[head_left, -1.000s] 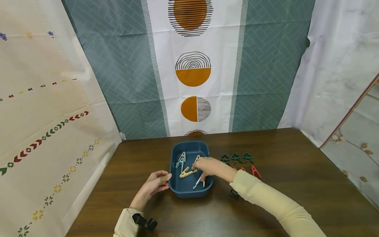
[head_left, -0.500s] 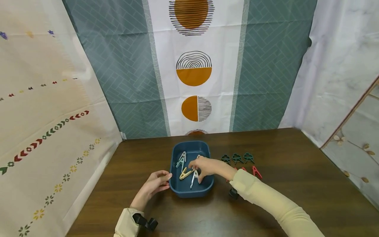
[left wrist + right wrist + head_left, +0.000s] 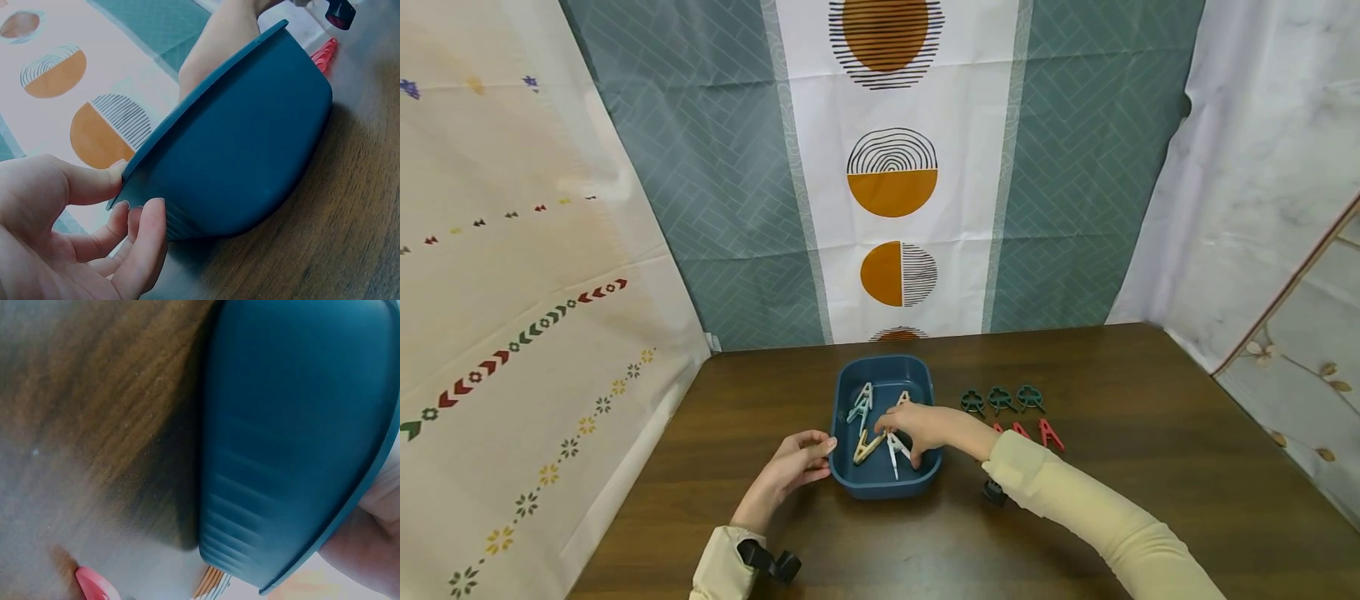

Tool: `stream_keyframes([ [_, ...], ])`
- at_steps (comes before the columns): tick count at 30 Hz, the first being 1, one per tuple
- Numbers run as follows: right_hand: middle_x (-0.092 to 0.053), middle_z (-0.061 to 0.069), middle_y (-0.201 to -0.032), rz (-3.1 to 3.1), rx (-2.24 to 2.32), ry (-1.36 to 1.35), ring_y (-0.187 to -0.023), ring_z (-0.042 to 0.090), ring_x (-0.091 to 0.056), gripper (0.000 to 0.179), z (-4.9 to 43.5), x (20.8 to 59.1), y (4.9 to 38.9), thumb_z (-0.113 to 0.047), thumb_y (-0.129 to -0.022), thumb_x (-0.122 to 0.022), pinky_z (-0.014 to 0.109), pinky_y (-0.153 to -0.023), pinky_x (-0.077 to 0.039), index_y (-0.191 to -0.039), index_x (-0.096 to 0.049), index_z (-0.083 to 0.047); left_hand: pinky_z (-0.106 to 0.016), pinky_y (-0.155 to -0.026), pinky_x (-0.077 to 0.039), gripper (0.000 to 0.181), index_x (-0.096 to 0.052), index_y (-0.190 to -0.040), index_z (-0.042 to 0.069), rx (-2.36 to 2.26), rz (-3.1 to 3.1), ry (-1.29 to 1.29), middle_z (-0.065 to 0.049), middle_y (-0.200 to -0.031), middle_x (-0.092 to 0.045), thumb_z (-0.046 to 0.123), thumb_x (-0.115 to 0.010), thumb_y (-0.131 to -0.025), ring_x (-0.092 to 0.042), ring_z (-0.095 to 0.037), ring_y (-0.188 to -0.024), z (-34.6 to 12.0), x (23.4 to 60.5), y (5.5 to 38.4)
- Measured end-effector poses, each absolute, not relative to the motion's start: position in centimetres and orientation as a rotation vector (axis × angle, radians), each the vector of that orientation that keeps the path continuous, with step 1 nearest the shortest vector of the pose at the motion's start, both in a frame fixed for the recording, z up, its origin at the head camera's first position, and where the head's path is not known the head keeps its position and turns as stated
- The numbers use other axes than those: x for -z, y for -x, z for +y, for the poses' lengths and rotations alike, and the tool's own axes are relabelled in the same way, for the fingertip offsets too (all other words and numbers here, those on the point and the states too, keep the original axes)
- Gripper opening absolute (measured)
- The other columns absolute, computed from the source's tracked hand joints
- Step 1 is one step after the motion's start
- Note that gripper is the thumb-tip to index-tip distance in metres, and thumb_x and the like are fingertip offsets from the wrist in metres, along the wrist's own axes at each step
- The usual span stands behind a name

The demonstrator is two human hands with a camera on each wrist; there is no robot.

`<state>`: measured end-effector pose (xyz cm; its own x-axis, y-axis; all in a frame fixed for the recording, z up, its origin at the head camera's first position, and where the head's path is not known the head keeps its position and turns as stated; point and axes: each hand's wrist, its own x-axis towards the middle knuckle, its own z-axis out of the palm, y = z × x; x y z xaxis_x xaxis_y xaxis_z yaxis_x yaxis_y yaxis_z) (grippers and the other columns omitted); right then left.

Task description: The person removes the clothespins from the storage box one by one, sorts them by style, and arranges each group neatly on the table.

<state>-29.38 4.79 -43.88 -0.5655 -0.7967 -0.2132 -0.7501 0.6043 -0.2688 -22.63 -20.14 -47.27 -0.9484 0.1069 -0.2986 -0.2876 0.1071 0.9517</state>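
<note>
A blue plastic bin (image 3: 871, 490) stands on the table. My left hand (image 3: 790, 463) pinches its left rim, thumb above and fingers curled beneath, as the left wrist view shows on the bin wall (image 3: 250, 144). My right hand (image 3: 931, 423) reaches over the right rim into the bin. Its fingers and thumb are around a white clothespin (image 3: 894, 452), the fingertips close to a yellow clothespin (image 3: 867, 450). Pale blue-green clothespins (image 3: 860, 408) lie farther left inside. A pale clothespin (image 3: 904, 397) is partly hidden behind the hand. In the right wrist view the bin hides the fingertips.
Right of the bin lie three dark green clover-shaped clips (image 3: 1001, 399) in a row. Several red clothespins (image 3: 1049, 435) lie just in front of them, partly behind the right forearm. Patterned cloths (image 3: 730, 250) hang behind and beside the wooden table (image 3: 1150, 467).
My right hand has shifted slightly left in the bin, and the white clothespin has moved left and turned. The yellow clothespin has turned steeper. The left hand stays on the rim.
</note>
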Motion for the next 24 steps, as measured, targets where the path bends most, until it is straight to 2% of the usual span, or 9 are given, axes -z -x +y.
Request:
stream_keyframes([
  [9,-0.058,-0.001,-0.128,2.497,0.226,1.261,-0.115,0.012,-0.055,0.078,4.74,44.19,29.57,-0.007,-0.069,-0.086,0.029,-0.096,-0.049,-0.137,-0.049,-0.018,-0.022,-0.063,-0.055,0.027,-0.055,-0.106,0.002,-1.908,2.097,0.171,0.001,-0.077,-0.057,0.023,-0.065,-0.093,-0.058,-0.008,-0.065,-20.09,47.28,22.58],
  [14,-0.057,0.000,-0.135,2.491,0.203,1.261,-0.121,0.013,-0.054,0.079,4.68,44.27,29.46,-0.007,-0.070,-0.086,0.029,-0.099,-0.048,-0.139,-0.049,-0.020,-0.022,-0.064,-0.056,0.028,-0.055,-0.107,0.000,-1.903,2.103,0.179,0.000,-0.077,-0.056,0.023,-0.065,-0.093,-0.058,-0.009,-0.066,-20.06,47.37,22.58],
  [24,-0.056,-0.001,-0.134,2.490,0.247,1.317,-0.123,0.015,-0.051,0.073,5.08,43.69,29.57,-0.014,-0.074,-0.085,0.036,-0.103,-0.045,-0.137,-0.050,-0.019,-0.023,-0.065,-0.056,0.029,-0.054,-0.107,0.000,-1.909,2.090,0.187,0.000,-0.076,-0.056,0.022,-0.066,-0.092,-0.058,-0.009,-0.065,-20.06,47.18,22.60],
])
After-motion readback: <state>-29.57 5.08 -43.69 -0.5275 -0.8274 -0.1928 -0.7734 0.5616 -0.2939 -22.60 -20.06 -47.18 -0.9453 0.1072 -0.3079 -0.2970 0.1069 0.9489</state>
